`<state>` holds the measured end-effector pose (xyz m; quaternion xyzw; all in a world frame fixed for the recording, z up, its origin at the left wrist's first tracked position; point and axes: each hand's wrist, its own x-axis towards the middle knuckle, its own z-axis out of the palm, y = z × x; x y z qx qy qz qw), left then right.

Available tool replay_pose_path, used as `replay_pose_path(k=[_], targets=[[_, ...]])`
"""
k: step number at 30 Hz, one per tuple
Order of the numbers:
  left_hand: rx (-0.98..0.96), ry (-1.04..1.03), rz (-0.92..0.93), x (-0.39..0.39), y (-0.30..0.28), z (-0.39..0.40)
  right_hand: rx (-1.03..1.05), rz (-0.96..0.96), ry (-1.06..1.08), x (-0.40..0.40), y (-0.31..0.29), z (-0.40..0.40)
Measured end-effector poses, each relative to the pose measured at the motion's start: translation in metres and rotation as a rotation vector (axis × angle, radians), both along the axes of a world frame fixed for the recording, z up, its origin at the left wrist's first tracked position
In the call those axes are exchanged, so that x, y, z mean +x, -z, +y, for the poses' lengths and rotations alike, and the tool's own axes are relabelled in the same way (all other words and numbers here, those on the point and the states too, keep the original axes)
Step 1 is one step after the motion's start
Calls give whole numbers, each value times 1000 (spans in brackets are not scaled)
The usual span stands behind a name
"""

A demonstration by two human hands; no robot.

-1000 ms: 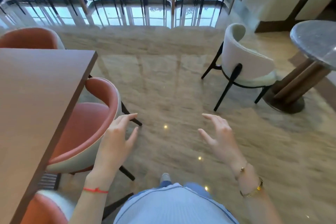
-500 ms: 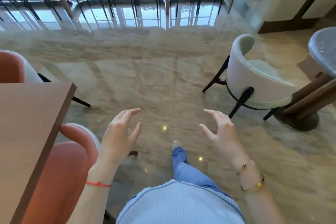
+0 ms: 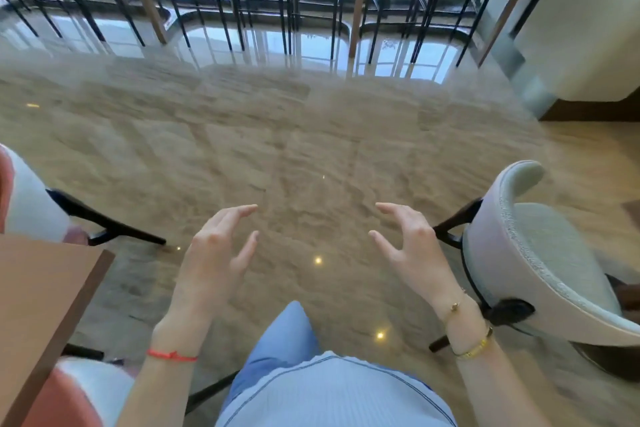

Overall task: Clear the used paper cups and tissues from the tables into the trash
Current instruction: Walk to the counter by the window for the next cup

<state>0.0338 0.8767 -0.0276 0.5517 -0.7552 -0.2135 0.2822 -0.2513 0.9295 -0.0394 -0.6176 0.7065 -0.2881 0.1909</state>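
Between the wooden table (image 3: 45, 291) at near left and the pale upholstered chair (image 3: 540, 267) at near right, the person's two hands are held out over bare polished floor (image 3: 311, 135). The left hand (image 3: 211, 263) and right hand (image 3: 412, 250) face each other, fingers loosely spread and slightly bent — neither grip has hold of anything. No paper cup, tissue or trash bin shows anywhere in view, so which way they lie from the hands, and which hand is nearer, cannot be told. My guess is the person is crossing toward another table — the visible table corner carries nothing.
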Motion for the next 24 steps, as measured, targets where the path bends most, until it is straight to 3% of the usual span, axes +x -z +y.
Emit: replay_pose_path(k=[7, 16, 24], targets=[[32, -19, -12, -19, 16, -146, 39, -8, -7, -20, 25, -148], [-28, 5, -18, -43, -6, -378, -11, -38, -1, -38, 10, -378], [-17, 66, -48, -78, -6, -543, -6, -64, 81, -70, 14, -524]])
